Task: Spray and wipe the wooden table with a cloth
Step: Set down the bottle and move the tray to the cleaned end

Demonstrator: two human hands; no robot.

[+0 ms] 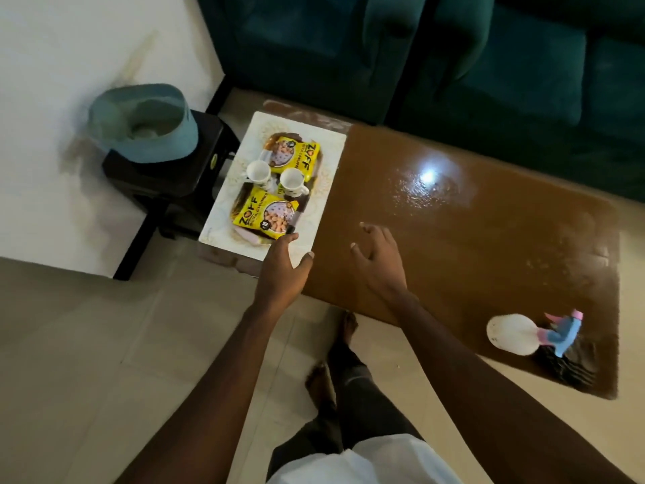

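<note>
Wooden table [488, 246] lies under the spread right hand [378, 262]; the straight-fingered left hand [282, 272] touches the tray [330, 176].

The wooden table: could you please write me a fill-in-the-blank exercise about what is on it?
1. The tray carries ____ white cups and two yellow packets.
2. The spray bottle on the wooden table has a ____ body.
3. The left hand touches the ____; the right hand holds nothing.
Missing: two; white; tray.
</note>
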